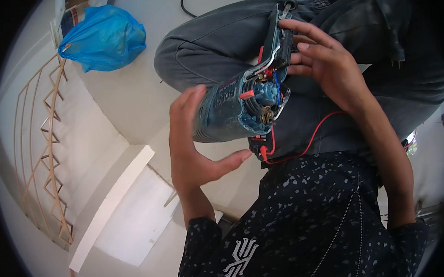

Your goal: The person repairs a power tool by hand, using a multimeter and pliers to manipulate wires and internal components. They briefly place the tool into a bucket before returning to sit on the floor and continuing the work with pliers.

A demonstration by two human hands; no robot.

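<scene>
Honestly, with the left hand [188, 162] spread loose at the power tool's [218, 111] 8 o'clock and right hand's [331, 62] fingers gripping the handle [270, 43] at 1, a wobble might snag bare wires [278, 80].

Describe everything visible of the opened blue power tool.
The power tool has a blue-grey, plastic-looking, cylindrical body; its open casing exposes red and blue wires and metal parts. It slants above the lap, handle toward upper right. The right hand grips the handle; the left hand curves near the other end, contact unclear.

Bag [106, 39] left of power tool [223, 108]
</scene>
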